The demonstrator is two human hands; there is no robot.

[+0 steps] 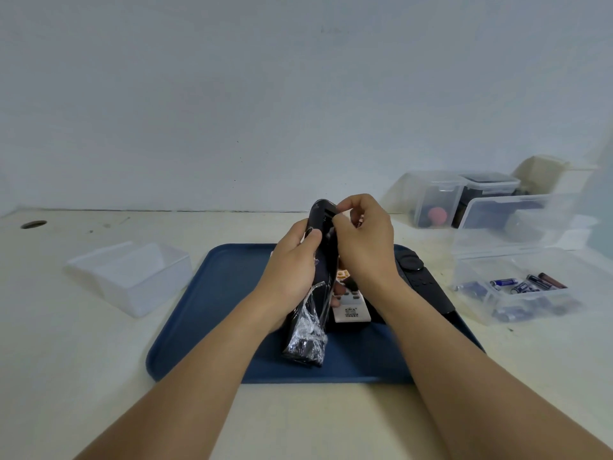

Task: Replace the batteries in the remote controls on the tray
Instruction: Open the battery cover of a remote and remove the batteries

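In the head view, a black remote (320, 234) in plastic wrap is gripped upright above the tray (212, 293) by the left hand (293, 267). Its top end is pinched by the right hand (363, 240), seemingly at the battery compartment. Next, fresh batteries (520, 285) from the clear box are needed.

Tray (212, 293) lies between empty box (132, 277), left, and battery box (517, 287), right.

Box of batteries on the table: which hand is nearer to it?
Right. The right hand works at the wrapped black remote over the tray, on the battery box's side; the left hand grips the remote farther away.
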